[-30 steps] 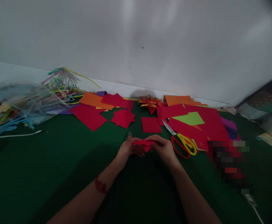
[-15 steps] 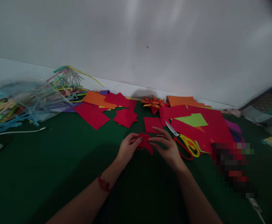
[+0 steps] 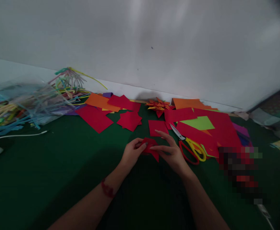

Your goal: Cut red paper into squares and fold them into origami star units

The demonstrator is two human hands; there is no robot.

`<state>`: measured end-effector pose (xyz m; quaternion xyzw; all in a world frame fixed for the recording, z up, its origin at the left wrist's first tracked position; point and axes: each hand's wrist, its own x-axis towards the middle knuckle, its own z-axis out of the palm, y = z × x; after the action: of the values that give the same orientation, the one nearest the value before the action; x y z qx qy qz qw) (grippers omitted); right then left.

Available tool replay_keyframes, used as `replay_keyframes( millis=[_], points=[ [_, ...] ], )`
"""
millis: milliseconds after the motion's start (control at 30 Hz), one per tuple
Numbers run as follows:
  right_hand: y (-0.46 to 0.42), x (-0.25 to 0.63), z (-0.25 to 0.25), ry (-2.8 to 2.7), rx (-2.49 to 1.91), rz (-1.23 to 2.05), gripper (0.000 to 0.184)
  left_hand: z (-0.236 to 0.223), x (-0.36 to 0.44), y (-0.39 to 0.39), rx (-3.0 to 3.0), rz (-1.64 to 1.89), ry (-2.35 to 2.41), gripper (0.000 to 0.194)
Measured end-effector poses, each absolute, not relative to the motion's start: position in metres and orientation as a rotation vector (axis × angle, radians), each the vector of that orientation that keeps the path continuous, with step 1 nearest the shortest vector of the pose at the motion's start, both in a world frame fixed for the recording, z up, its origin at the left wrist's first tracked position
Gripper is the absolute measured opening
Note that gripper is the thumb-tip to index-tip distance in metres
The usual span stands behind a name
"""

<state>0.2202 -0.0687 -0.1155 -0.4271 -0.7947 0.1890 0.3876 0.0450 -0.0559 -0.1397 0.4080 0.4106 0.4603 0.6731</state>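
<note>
My left hand [image 3: 132, 153] pinches a small folded piece of red paper [image 3: 151, 141] between thumb and fingers, just above the green table. One pointed corner of the paper hangs down on the right. From the right side my right hand [image 3: 171, 151] reaches onto the same paper, its thumb and index finger at the folded edge and its other fingers spread. A red paper square [image 3: 155, 127] lies right behind the hands. Beside my right hand rest scissors [image 3: 189, 143] with one red and one yellow handle loop, blades pointing away to the left.
A flower of folded orange and red paper [image 3: 157, 105] stands near the wall. Red sheets [image 3: 226, 127] and a lime-green piece [image 3: 201, 123] lie on the right. More red squares [image 3: 94, 118] are left. Pipe cleaners in a clear bag [image 3: 36, 102] sit far left. A pixelated patch covers something at right.
The index finger of my right hand has moved left onto the folded red paper. The paper has tilted slightly, its pointed corner a little lower. The other things have stayed put.
</note>
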Motion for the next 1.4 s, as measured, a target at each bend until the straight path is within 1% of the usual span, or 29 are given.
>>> replay_keyframes(
  millis=[333, 600, 667, 800, 867, 1000, 1167, 1400],
  points=[
    [-0.069, 0.222, -0.115, -2.018, -1.083, 0.510, 0.022, -0.144, 0.047, -0.056, 0.881, 1.019, 0.864, 0.018],
    [-0.069, 0.227, -0.111, -2.052, -1.079, 0.421, 0.025, -0.142, 0.046, -0.058, 0.785, 0.912, 0.796, 0.033],
    [-0.069, 0.228, -0.110, -2.063, -1.071, 0.380, 0.028, -0.141, 0.046, -0.058, 0.766, 0.893, 0.770, 0.033],
    [-0.070, 0.228, -0.108, -2.109, -1.065, 0.310, 0.040, -0.138, 0.044, -0.057, 0.772, 0.915, 0.829, 0.036],
    [-0.071, 0.228, -0.106, -2.135, -1.071, 0.303, 0.041, -0.136, 0.044, -0.056, 0.778, 0.935, 0.866, 0.037],
    [-0.073, 0.229, -0.103, -2.157, -1.091, 0.336, 0.036, -0.138, 0.043, -0.056, 0.875, 0.902, 0.863, 0.035],
    [-0.073, 0.230, -0.101, -2.137, -1.117, 0.409, 0.022, -0.144, 0.044, -0.057, 0.947, 0.893, 0.863, 0.028],
    [-0.071, 0.226, -0.108, -2.012, -1.175, 0.507, 0.007, -0.144, 0.045, -0.058, 0.956, 0.852, 0.798, 0.028]
  ],
)
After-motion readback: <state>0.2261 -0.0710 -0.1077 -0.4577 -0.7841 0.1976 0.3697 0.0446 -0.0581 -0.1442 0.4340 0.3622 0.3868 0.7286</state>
